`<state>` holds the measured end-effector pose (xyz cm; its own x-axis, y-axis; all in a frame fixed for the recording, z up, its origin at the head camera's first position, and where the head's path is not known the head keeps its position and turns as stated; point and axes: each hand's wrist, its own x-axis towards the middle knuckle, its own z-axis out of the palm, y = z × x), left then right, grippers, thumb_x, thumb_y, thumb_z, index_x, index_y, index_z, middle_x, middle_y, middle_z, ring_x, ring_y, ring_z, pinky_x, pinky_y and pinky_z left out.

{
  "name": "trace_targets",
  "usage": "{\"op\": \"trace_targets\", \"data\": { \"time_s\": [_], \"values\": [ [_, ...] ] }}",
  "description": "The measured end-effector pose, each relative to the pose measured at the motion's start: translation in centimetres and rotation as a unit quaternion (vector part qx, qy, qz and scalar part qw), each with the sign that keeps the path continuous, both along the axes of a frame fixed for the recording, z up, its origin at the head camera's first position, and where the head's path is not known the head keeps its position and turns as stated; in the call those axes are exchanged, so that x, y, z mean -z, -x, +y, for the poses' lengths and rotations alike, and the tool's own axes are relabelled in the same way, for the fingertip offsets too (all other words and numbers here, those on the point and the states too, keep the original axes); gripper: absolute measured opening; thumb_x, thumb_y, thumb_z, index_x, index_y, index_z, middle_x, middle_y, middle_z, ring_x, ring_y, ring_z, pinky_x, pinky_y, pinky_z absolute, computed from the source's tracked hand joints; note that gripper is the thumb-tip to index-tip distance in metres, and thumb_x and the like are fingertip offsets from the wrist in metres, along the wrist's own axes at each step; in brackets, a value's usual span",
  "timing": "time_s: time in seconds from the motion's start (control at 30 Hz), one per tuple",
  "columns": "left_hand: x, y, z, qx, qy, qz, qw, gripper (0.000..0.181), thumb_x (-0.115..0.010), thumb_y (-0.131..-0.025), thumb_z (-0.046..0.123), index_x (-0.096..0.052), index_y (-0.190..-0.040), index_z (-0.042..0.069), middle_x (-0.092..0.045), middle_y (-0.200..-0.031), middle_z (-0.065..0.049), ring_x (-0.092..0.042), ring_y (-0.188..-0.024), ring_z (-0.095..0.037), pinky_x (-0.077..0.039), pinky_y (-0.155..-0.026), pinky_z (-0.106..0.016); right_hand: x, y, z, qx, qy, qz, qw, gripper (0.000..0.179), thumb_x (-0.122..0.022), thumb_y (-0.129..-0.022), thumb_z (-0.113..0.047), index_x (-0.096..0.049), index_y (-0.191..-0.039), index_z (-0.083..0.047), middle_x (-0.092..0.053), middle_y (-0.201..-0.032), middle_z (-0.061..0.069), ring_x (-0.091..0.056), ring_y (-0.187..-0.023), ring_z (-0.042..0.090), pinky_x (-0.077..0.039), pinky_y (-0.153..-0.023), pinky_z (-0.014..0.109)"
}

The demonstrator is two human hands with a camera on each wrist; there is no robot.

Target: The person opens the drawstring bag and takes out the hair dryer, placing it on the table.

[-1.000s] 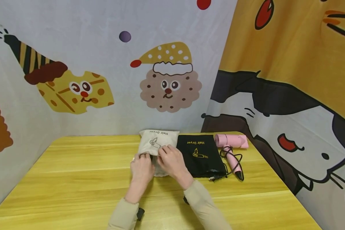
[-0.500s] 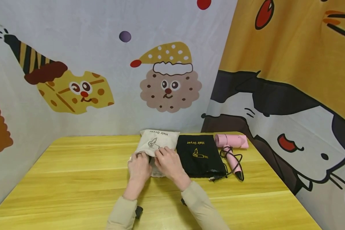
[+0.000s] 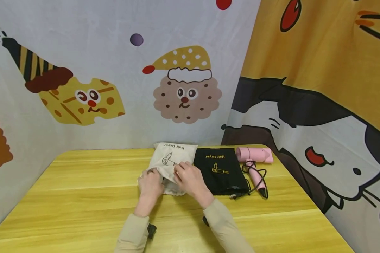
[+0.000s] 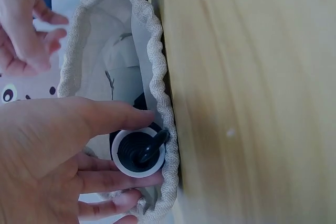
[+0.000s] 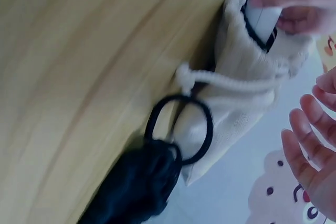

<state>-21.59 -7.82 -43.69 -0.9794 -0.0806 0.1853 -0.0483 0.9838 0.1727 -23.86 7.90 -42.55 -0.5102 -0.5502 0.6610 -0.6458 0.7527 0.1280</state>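
Note:
A cream drawstring bag (image 3: 182, 153) printed "Hair Dryer" lies at the back middle of the table, its mouth facing me. In the left wrist view, my left hand (image 4: 68, 150) reaches to the gathered mouth and grips the round handle end of a white hair dryer (image 4: 135, 153) between thumb and fingers. A black cord comes out of that end; the rest of the dryer is hidden in the bag. My right hand (image 3: 191, 179) hovers at the bag's right side, and in the right wrist view its fingers (image 5: 304, 132) are loosely bent, apart from the cloth.
Right beside the cream bag lies a black drawstring bag (image 3: 221, 179) with the same print in yellow. A pink hair dryer (image 3: 255, 154) with its black cord rests further right, near the table's edge. A cartoon-printed cloth (image 3: 114, 130) stands behind the wooden table (image 3: 82, 211).
My left hand has shifted a little left at the bag's mouth, which now gapes wider. The right hand moved slightly left, then back right. Black bag and pink hair dryer stayed put.

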Motion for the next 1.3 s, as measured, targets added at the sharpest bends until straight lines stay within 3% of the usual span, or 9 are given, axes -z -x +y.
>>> {"op": "trace_targets", "data": {
  "time_s": [0.3,0.47,0.63,0.8,0.93,1.03,1.13,1.3],
  "values": [
    [0.1,0.3,-1.4,0.026,-0.039,-0.027,0.9985,0.064,-0.077,-0.071,0.03,-0.054,-0.119,-0.006,-0.065,-0.107,-0.024,-0.055,-0.105,-0.04,-0.049,-0.082,-0.055,-0.2,1.7,3.1,0.039,0.021,-0.076,0.9961,0.004,-0.064,-0.088,-0.017,-0.063,-0.085,-0.016,-0.058,-0.077,-0.002,-0.053,-0.066,0.012,-0.042,-0.052,0.021],
    [-0.1,0.0,-2.8,0.047,-0.053,-0.016,0.9974,0.063,-0.079,-0.07,0.031,-0.056,-0.117,-0.004,-0.065,-0.11,-0.024,-0.055,-0.104,-0.042,-0.05,-0.079,-0.056,-0.1,2.6,4.8,0.058,0.045,-0.127,0.9893,0.005,-0.066,-0.087,-0.016,-0.063,-0.091,-0.013,-0.061,-0.085,0.002,-0.056,-0.07,0.014,-0.045,-0.055,0.024],
    [-0.3,-0.2,-4.3,0.071,-0.058,-0.023,0.9955,0.058,-0.077,-0.071,0.032,-0.057,-0.115,-0.001,-0.066,-0.108,-0.022,-0.057,-0.099,-0.041,-0.053,-0.072,-0.054,0.3,3.4,6.1,0.078,0.051,-0.152,0.984,0.013,-0.066,-0.087,-0.015,-0.064,-0.099,-0.012,-0.062,-0.091,0.004,-0.056,-0.073,0.017,-0.045,-0.056,0.026],
    [-0.4,-0.4,-5.9,0.097,-0.076,-0.031,0.9919,0.046,-0.077,-0.069,0.019,-0.058,-0.107,0.003,-0.066,-0.108,-0.019,-0.056,-0.098,-0.041,-0.053,-0.075,-0.054,0.6,3.8,6.9,0.096,0.049,-0.185,0.9768,0.021,-0.064,-0.089,-0.018,-0.063,-0.109,-0.01,-0.063,-0.099,0.008,-0.058,-0.079,0.023,-0.048,-0.062,0.032],
    [-0.5,-0.5,-6.6,0.116,-0.088,-0.035,0.9887,0.045,-0.077,-0.064,0.01,-0.057,-0.104,0.002,-0.065,-0.112,-0.018,-0.056,-0.101,-0.043,-0.051,-0.081,-0.056,0.7,3.8,7.3,0.114,0.042,-0.232,0.9651,0.029,-0.062,-0.091,-0.022,-0.061,-0.116,-0.009,-0.063,-0.109,0.012,-0.061,-0.092,0.029,-0.052,-0.075,0.042],
    [-0.6,-0.5,-6.8,0.12,-0.089,-0.044,0.9879,0.047,-0.077,-0.064,0.008,-0.056,-0.105,0.001,-0.064,-0.115,-0.019,-0.055,-0.103,-0.043,-0.051,-0.082,-0.057,0.7,3.7,7.4,0.121,0.04,-0.268,0.955,0.032,-0.06,-0.092,-0.025,-0.06,-0.12,-0.009,-0.062,-0.113,0.014,-0.062,-0.096,0.031,-0.053,-0.08,0.045],
    [-0.5,-0.5,-6.8,0.114,-0.085,-0.05,0.9886,0.047,-0.076,-0.065,0.008,-0.056,-0.107,0.001,-0.063,-0.117,-0.019,-0.055,-0.104,-0.043,-0.051,-0.08,-0.058,0.7,3.7,7.5,0.123,0.041,-0.292,0.9476,0.032,-0.059,-0.093,-0.025,-0.059,-0.121,-0.009,-0.063,-0.112,0.013,-0.063,-0.093,0.027,-0.053,-0.074,0.041],
    [-0.4,-0.5,-6.8,0.098,-0.084,-0.051,0.9903,0.039,-0.071,-0.069,0.006,-0.056,-0.106,0.001,-0.064,-0.115,-0.02,-0.056,-0.105,-0.045,-0.048,-0.077,-0.063,0.9,3.6,7.5,0.122,0.039,-0.304,0.944,0.024,-0.058,-0.094,-0.021,-0.062,-0.115,-0.01,-0.066,-0.102,0.008,-0.063,-0.085,0.024,-0.051,-0.066,0.034]
  ]
}}
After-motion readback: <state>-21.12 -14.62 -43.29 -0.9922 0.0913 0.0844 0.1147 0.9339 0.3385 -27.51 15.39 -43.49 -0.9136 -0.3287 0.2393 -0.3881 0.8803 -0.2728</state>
